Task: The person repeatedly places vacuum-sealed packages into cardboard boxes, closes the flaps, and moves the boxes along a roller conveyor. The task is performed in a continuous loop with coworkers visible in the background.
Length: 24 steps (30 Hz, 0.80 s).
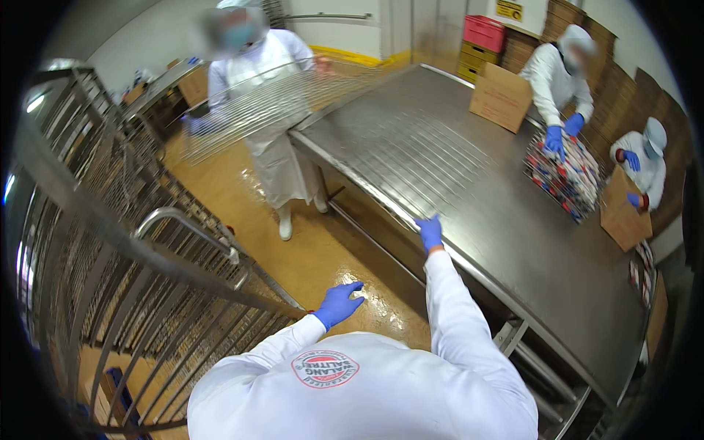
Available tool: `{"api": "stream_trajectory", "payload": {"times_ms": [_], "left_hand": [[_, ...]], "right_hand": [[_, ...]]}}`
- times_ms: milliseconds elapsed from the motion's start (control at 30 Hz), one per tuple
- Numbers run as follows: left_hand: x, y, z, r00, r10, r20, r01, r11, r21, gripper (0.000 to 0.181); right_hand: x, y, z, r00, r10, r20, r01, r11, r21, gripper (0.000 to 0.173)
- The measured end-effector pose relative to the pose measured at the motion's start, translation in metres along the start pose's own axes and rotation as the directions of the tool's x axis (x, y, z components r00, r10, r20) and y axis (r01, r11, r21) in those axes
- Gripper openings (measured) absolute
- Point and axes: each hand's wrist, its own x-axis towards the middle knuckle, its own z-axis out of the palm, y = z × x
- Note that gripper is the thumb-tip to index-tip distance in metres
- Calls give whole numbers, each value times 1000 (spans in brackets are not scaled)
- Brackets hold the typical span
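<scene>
My left hand [338, 305], in a blue glove, is held over the wet floor with fingers apart and nothing in it. Beyond the near edge of the steel table [528, 258], my right hand [430, 233], also gloved, is at the near end of a wire rack [423, 159]. This rack lies on the tabletop and is blurred. Whether my fingers grip its rim or only touch it, I cannot tell. Across from me a co-worker in a white apron holds another wire rack [275, 104] raised and tilted beside the table's far left corner.
A tall metal rack trolley [165, 313] with a curved handle stands close on my left. At the table's right side, two co-workers handle a heap of small wrapped packs [566, 176] and cardboard boxes [500, 99]. Stacked crates [481, 47] stand behind.
</scene>
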Motion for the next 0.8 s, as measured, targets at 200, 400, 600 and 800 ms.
{"api": "stream_trajectory", "payload": {"times_ms": [200,400,600,800], "left_hand": [[2,2,5,985,112,129,-127,985,114,52],[-17,-73,30,953,-38,301,0,992,123,52],[-14,-229,85,605,-176,777,-327,834,444,45],[17,-272,116,405,-143,903,-597,707,380,42]], "right_hand": [[0,-8,-20,995,-97,-32,102,963,250,83],[-146,32,-30,979,-105,174,44,946,321,39],[-272,166,14,989,150,4,-147,961,236,28],[-355,191,-16,963,219,-155,-193,967,165,26]]}}
